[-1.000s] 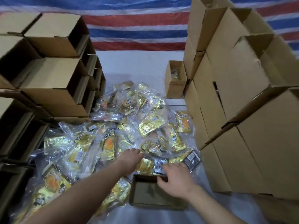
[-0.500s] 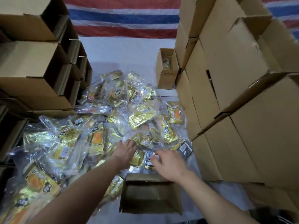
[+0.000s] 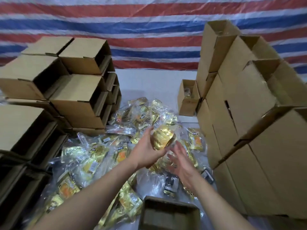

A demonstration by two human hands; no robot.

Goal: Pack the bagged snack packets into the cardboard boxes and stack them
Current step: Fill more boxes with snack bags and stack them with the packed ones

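A clear bag of gold snack packets is lifted above the pile of bagged packets on the white table. My left hand holds the bag from the left and below, its fingers curled round it. My right hand is just right of the bag with its fingers spread and straight, not gripping. An open cardboard box with nothing visible inside stands at the near edge, below my hands.
Stacks of open cardboard boxes lying on their sides fill the left. Taller stacked boxes wall the right side. A small open box with something inside stands at the back. A striped tarp hangs behind.
Both hands were down on the pile near the box; now the left hand has lifted a bag of gold packets and the right hand has risen beside it. The camera has tilted up.
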